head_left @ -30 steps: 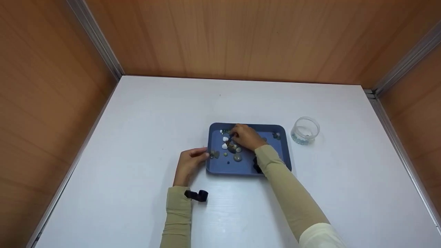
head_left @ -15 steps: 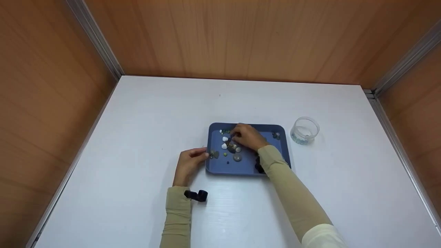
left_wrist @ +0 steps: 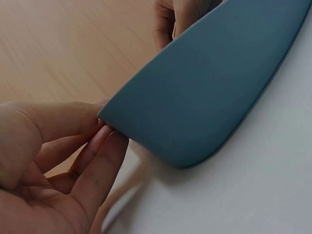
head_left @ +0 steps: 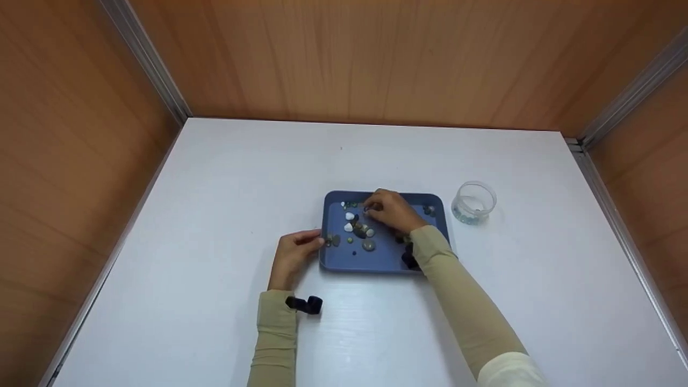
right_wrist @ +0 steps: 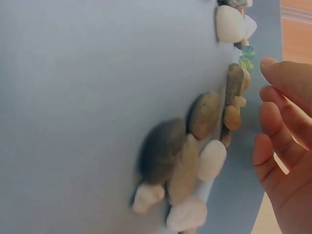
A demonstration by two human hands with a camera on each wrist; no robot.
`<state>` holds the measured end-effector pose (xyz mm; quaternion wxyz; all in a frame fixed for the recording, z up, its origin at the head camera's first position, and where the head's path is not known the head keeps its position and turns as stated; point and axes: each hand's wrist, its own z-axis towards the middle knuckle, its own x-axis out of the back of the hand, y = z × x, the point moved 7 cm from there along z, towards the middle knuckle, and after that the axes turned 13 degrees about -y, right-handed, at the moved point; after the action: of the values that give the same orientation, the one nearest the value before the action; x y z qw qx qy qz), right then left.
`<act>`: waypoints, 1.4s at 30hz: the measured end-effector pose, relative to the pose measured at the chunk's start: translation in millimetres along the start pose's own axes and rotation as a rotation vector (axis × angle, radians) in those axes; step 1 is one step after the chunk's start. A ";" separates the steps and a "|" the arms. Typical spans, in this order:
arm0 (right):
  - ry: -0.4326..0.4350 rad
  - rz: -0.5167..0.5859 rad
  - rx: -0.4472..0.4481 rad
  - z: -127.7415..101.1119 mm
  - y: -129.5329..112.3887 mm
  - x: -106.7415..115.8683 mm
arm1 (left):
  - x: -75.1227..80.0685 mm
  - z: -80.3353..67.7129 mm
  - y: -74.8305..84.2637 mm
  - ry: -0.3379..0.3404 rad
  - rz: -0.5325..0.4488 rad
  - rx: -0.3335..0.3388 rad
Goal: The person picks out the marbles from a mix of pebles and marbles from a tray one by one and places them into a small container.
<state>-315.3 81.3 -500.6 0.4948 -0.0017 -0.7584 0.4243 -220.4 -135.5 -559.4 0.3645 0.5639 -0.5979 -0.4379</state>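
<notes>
A blue tray [head_left: 388, 255] lies at the table's middle, with grey, brown and white pebbles [head_left: 358, 229] in its left half. My left hand [head_left: 294, 251] pinches the tray's left rim; in the left wrist view the thumb and fingers [left_wrist: 100, 146] clamp the rim of the tray [left_wrist: 209, 92]. My right hand [head_left: 391, 210] hovers over the tray's back part. In the right wrist view its fingers [right_wrist: 282, 122] are loosely bent with nothing in them, beside the pebble cluster [right_wrist: 195, 151] and close to small blue-green glass beads [right_wrist: 246, 57].
A small clear glass jar [head_left: 474, 203] with glass beads at its bottom stands right of the tray. White table [head_left: 215, 177] is walled by wooden panels on three sides. Black straps sit on both wrists.
My right hand has drifted a little back and to the right over the tray, off the pebble cluster. The left hand and the tray have kept still.
</notes>
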 end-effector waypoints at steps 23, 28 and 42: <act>0.016 0.042 0.068 -20.7 8.9 26.4 | 7.5 4.6 -2.1 0.006 0.031 0.030; 0.039 0.020 0.073 -27.1 11.5 33.8 | 8.0 4.2 -1.8 0.009 0.045 0.027; 0.106 -0.019 0.030 -46.9 20.1 58.1 | 6.8 2.2 -0.9 0.002 0.017 0.001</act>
<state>-318.1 148.8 -463.0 0.5382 -0.0094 -0.7247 0.4302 -222.7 -142.0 -561.4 0.3684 0.5594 -0.6024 -0.4341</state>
